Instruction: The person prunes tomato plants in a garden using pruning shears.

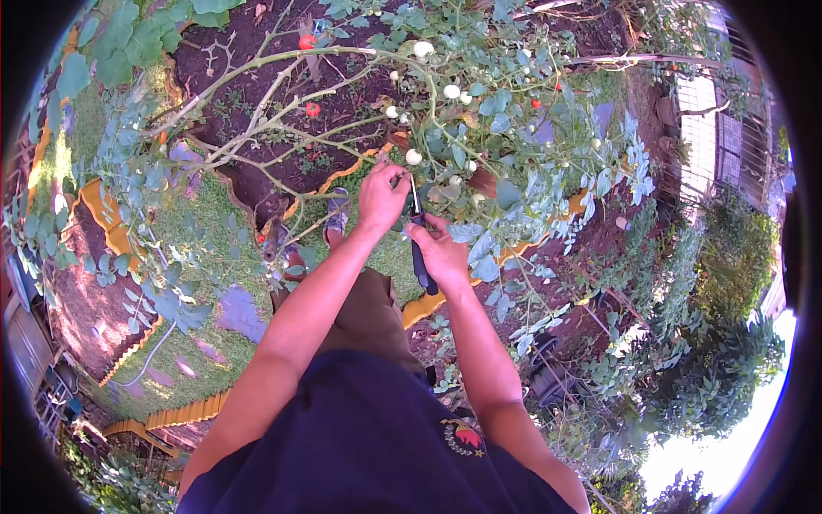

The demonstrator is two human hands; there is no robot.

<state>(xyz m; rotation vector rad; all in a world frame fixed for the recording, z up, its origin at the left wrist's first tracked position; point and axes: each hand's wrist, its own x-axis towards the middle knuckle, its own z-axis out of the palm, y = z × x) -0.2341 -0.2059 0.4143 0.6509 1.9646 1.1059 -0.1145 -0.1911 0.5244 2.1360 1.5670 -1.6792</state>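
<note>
My left hand (383, 195) is closed in a pinch at a thin stem of the tomato plant, and its fingertips partly hide what they grip. Just beside them hangs a pale unripe tomato (413, 157). My right hand (438, 253) is wrapped round a black-handled knife (420, 267), with the thumb along the handle. The narrow metal blade points up, its tip close to the left fingers and below the tomato. A thick bare branch (257, 62) arches over the area to the left and above both hands.
More pale tomatoes (451, 92) hang among the leaves, with a few red tomatoes (306, 41) farther up. Yellow wavy edging (424, 307) borders grass (201, 227) and soil. A wire fence (698, 116) stands at the right. My shoe (336, 224) shows below the branches.
</note>
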